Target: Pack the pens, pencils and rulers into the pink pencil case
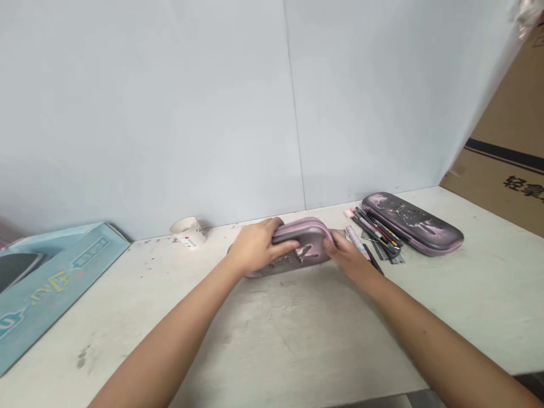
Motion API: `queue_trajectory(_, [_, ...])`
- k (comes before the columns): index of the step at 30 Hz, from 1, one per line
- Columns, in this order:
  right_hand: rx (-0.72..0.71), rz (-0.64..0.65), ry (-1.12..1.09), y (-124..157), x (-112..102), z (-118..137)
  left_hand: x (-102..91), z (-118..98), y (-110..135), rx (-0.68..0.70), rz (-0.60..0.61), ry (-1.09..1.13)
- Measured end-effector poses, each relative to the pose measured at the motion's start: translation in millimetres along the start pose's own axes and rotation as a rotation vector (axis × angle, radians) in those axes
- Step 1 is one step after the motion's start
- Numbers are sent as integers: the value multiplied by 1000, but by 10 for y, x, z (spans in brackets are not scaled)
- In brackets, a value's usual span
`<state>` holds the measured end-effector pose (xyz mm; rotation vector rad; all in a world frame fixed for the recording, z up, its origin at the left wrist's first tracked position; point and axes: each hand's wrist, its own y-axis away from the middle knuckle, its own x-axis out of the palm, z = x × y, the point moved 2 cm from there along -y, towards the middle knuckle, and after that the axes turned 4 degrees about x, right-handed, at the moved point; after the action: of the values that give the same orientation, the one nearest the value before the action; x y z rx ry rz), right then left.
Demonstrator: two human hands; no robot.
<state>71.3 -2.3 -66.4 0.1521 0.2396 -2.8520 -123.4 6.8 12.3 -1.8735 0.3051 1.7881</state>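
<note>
Gripping pencil case, L hand, R hand, near wall

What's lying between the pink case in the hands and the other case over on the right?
A loose bunch of pens lies on the table between the held case and the second case; the head view shows it.

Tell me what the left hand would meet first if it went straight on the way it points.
The left hand grips the pink pencil case, so that comes first; behind the case, probably the pale back wall, though depth is unclear.
</note>
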Motion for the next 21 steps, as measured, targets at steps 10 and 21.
queue_trajectory(10, [-15, 52, 245, -53, 230, -225, -41, 188, 137, -181, -154, 268])
queue_trajectory(21, [-237, -18, 831, -6, -17, -51, 43, 205, 71, -227, -174, 260])
